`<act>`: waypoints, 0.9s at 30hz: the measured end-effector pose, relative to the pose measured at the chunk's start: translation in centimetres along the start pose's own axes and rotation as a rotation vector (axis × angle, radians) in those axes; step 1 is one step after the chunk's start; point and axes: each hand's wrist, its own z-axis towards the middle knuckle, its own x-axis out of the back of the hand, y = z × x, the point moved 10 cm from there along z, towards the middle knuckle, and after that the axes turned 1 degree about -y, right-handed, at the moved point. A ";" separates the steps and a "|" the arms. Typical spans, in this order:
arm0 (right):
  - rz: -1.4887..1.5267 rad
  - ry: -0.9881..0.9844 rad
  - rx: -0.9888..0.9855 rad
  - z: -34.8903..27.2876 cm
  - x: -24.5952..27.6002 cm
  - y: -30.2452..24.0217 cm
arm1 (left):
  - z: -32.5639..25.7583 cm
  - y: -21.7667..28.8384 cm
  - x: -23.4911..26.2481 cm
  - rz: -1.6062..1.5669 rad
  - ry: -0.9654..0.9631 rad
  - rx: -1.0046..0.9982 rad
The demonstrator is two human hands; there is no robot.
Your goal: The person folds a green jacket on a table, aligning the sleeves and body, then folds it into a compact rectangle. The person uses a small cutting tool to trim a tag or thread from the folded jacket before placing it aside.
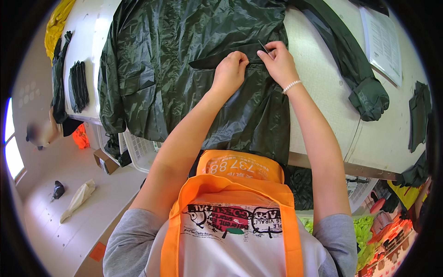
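Note:
A dark green, shiny jacket (pixel 161 92) lies spread on the table, its sleeve (pixel 337 55) stretched out to the right. My left hand (pixel 230 69) pinches the edge of the jacket's pocket flap (pixel 207 61), fingertips pressed together. Just right of it, my right hand (pixel 279 60) is closed around a thin, pointed dark tool (pixel 263 46); its kind is too small to tell. The right fingertips are close to the flap's right end. A second pocket flap (pixel 137 85) lies flat on the jacket's left side. The jacket's lower part hangs over the table's near edge.
On the pale table (pixel 318 111), a stack of dark green strips (pixel 79 87) lies left and a sheet in a plastic sleeve (pixel 380 44) right. Dark green pieces (pixel 419 115) lie at the right edge. Below stand a white crate (pixel 140 150) and a cardboard box (pixel 105 161).

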 end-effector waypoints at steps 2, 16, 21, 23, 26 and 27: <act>-0.132 0.009 0.062 -1.8 0.9 -1.8 | 0.1 -1.0 -0.2 -0.049 -0.019 0.077; -0.614 -0.117 0.413 -6.4 -0.7 -5.6 | 0.4 -1.0 -0.2 -0.258 -0.014 0.138; -0.631 -0.130 0.396 -6.0 -0.8 -5.3 | 0.3 -1.1 0.1 -0.292 0.007 0.155; -0.544 -0.118 0.377 -5.9 -0.4 -4.9 | -0.1 -1.2 0.9 -0.351 0.048 0.157; -0.219 -0.077 0.202 -4.4 1.5 -2.3 | -3.0 -0.3 4.2 -0.324 0.010 0.177; -0.073 -0.061 0.125 -3.9 2.3 -1.3 | -5.2 0.1 5.4 -0.292 -0.027 0.140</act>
